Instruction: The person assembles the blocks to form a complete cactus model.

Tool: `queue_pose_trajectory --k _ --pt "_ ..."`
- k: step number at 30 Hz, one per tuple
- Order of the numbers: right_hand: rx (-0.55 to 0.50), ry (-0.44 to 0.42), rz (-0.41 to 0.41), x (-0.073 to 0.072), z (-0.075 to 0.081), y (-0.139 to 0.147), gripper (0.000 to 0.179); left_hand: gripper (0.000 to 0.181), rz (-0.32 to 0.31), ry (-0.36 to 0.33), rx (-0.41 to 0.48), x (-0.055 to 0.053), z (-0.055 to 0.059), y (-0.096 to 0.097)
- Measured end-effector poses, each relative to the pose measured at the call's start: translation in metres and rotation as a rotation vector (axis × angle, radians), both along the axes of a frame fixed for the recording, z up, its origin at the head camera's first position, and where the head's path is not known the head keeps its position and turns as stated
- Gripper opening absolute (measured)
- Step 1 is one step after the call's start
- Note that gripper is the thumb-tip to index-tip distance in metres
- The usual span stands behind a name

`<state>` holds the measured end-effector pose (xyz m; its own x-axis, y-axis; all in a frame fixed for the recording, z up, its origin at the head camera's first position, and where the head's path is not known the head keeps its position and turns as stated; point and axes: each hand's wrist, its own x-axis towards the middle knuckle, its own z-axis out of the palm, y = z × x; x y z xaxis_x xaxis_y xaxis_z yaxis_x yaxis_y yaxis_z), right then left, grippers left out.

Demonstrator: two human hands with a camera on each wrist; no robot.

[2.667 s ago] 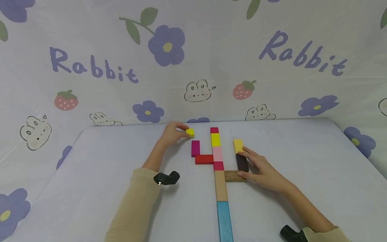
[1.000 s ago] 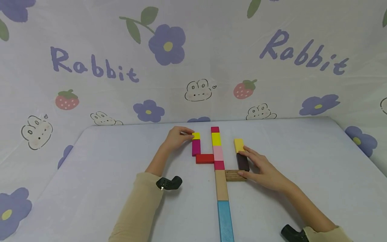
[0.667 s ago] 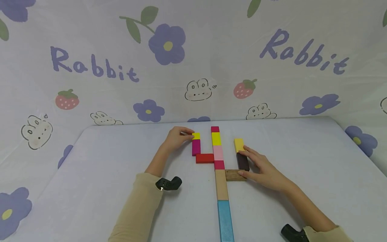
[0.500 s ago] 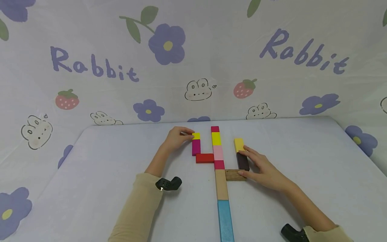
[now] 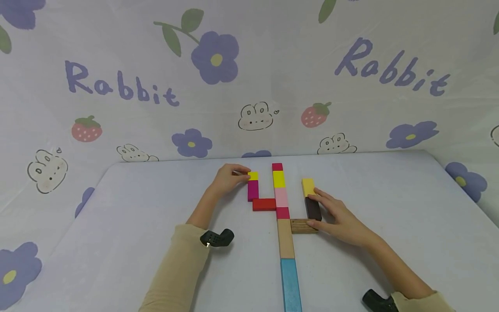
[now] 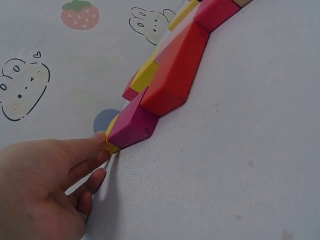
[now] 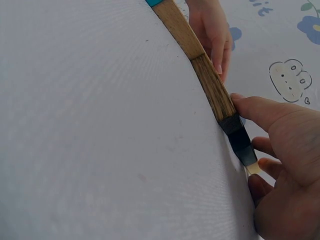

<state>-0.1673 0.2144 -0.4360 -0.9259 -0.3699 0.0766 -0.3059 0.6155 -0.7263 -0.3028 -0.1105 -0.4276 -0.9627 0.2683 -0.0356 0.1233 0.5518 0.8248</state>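
Note:
At the far left of the layout, my left hand (image 5: 230, 177) pinches a small yellow block (image 5: 253, 176) between thumb and fingertips. That block sits against the end of a magenta block (image 5: 253, 190), whose other end meets a red block (image 5: 264, 204). On the other side, my right hand (image 5: 339, 219) rests its fingers along a black block (image 5: 313, 208) and a pale yellow block (image 5: 308, 186). Its thumb (image 7: 250, 105) touches the end of a brown wood-grain block (image 5: 302, 225). Beyond the blocks, the left hand's fingers (image 7: 217, 50) also show in the right wrist view.
A central column runs toward me, with a crimson block (image 5: 277, 167), a yellow one (image 5: 278, 179), a pink one (image 5: 280, 197), a second crimson one (image 5: 282, 212), a tan one (image 5: 286, 238) and a blue one (image 5: 290, 281). White cloth (image 5: 136, 238) covers the table; a printed curtain (image 5: 249, 78) hangs behind.
My left hand has brought the small yellow block right and nearer, from off the magenta block to against its end. Over the last second both hands have stayed in place.

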Motion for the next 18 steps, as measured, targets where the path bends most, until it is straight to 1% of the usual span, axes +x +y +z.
queue_pose_trajectory --k 5,11,13,18 --pt "0.0 -0.002 -0.004 0.0 -0.001 -0.001 0.071 0.031 -0.004 0.002 0.001 0.003 0.001 -0.002" --pt "0.002 -0.012 -0.013 0.0 -0.002 -0.001 0.071 0.033 0.028 -0.006 0.009 0.007 0.001 -0.01" --pt "0.001 -0.014 -0.015 0.0 -0.002 -0.001 0.071 0.033 0.032 0.004 0.0 0.009 0.002 -0.015" --pt "-0.014 -0.023 -0.02 0.003 -0.001 -0.001 0.069 0.032 0.037 0.047 -0.034 0.018 0.005 -0.029"
